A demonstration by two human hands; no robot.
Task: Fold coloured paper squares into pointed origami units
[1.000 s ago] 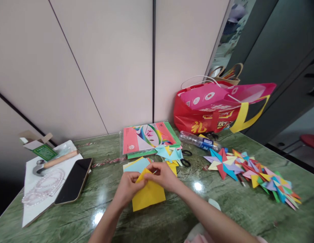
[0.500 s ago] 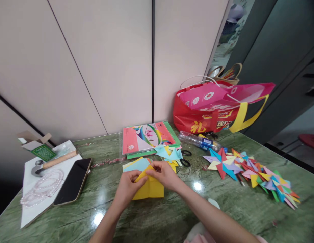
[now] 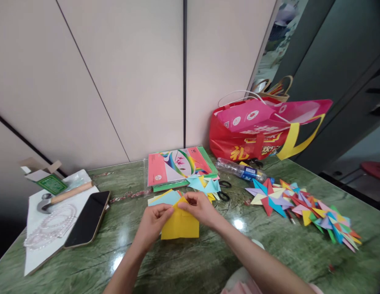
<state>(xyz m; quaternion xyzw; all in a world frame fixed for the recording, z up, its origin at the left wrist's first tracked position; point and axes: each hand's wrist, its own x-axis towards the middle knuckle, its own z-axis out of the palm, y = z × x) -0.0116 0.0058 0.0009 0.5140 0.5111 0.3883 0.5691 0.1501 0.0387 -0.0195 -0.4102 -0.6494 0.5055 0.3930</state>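
Observation:
A sheet of yellow paper with a crease down its middle is held up between both hands, its top drawn to a point. My left hand pinches its upper left edge between thumb and fingers. Close beside it, my right hand pinches the tip, covering part of the fold. Just behind lie a small stack of coloured paper and some folded light-blue and yellow pieces. The black handles of a pair of scissors stick out from under those pieces.
Multicoloured paper stars spread across the right. A plastic bottle lies before a red gift bag. Paper packs rest against the wall. On the left are a phone, hammer, beads and small box.
My fingers have shifted slightly on the yellow paper. Its top flap has been raised toward a point, and more of the front face shows below my hands.

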